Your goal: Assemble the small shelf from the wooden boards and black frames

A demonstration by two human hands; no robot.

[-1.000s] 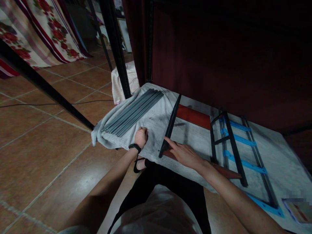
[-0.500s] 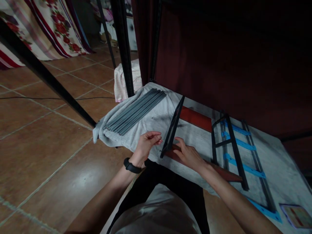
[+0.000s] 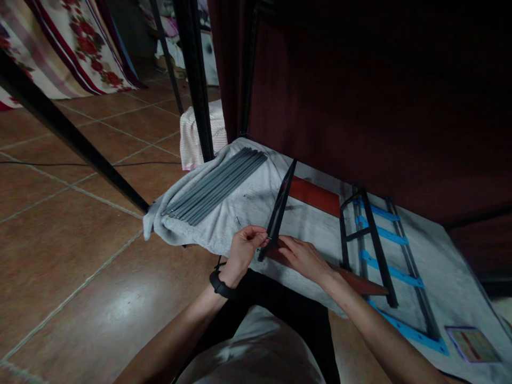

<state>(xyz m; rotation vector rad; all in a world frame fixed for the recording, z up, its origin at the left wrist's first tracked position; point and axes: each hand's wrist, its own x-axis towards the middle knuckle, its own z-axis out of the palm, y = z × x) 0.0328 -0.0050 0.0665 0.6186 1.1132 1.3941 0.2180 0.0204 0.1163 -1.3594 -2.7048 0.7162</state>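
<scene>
My left hand is pinched around a small metal screw, held against the near end of a black metal frame. That frame stands on edge, joined to a long reddish-brown board at the near side and another red board at the far side. From the right, my right hand grips the frame's near corner where it meets the near board; its fingertips are partly hidden. At the boards' other end is a second black frame with a crossbar.
Several grey tubes lie side by side on the grey blanket. Small metal pieces rest between tubes and frame. Blue slats on dark rails lie to the right, near a flat rectangular item. Black posts rise at the left.
My left hand has moved right, bringing the screw up to the black frame. My right hand has closed in on the frame's near corner. The view has shifted slightly.
</scene>
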